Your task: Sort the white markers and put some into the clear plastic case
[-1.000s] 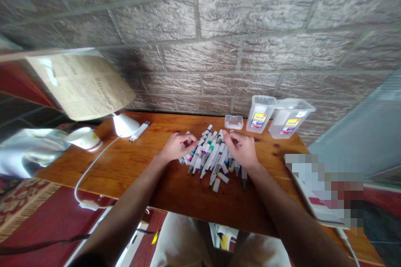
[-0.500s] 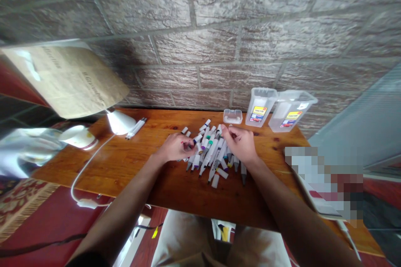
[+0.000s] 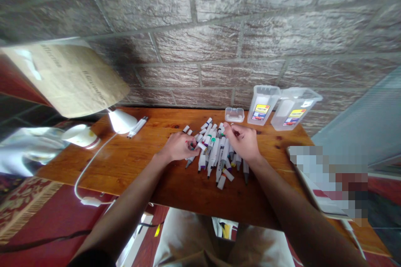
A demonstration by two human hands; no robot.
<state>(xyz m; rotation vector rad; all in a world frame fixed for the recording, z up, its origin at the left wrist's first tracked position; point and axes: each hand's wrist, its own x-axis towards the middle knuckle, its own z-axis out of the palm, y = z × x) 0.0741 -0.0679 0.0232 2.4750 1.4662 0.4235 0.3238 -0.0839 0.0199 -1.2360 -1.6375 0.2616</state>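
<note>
A heap of white markers [image 3: 214, 152] with grey tips and colored bands lies on the wooden table between my hands. My left hand [image 3: 179, 147] is at the heap's left side with its fingers curled round a marker [image 3: 202, 146], whose white end with a yellowish band points to the right. My right hand [image 3: 242, 139] rests at the heap's upper right, thumb and fingers closed. What it grips, if anything, is hidden. Loose white caps [image 3: 221, 182] lie at the near edge of the heap.
Two clear plastic containers [image 3: 263, 106] with yellow labels and a small clear lid [image 3: 234, 115] stand along the wall. On the left are a lamp [image 3: 120, 122] with its white cord, a paper cup [image 3: 80, 135] and a few separate markers [image 3: 138, 127]. A pixelated device [image 3: 322, 187] lies at right.
Both hands stay at the heap with only small finger movement. The marker's banded end now shows more clearly beside my left fingers. The whole view has shifted slightly.
</note>
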